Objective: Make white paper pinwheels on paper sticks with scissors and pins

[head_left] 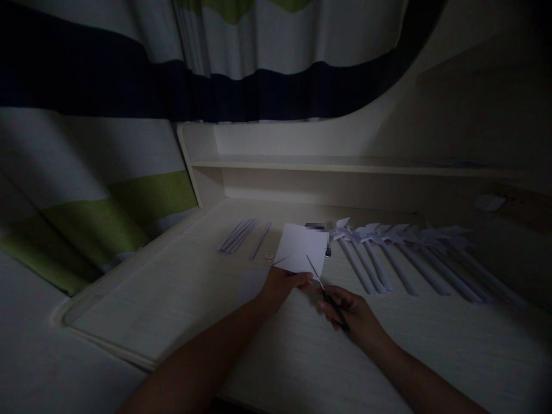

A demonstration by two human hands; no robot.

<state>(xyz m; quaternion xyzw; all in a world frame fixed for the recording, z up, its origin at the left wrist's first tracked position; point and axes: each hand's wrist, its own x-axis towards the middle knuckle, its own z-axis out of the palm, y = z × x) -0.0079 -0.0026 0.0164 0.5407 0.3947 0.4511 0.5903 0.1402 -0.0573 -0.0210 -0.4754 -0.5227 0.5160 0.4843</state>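
My left hand (pixel 282 286) pinches the near edge of a square white sheet of paper (pixel 297 241), held up over the desk. A slit or crease line shows near the sheet's lower left corner. In my right hand (pixel 351 310) is a pair of scissors (pixel 335 307) with black handles. Its thin blade points up and left, across the lower right part of the paper. Whether the blades are apart is too dark to tell. Behind the paper, a dark object (pixel 317 226), partly blurred out, lies on the desk.
Several paper pinwheels (pixel 366 253) on rolled paper sticks lie in a row at the right. Thin rolled paper sticks (pixel 238 236) lie at the left. Another pale sheet (pixel 252 284) rests beside my left hand. A shelf (pixel 302 164) runs along the back; a striped curtain (pixel 142 190) hangs left.
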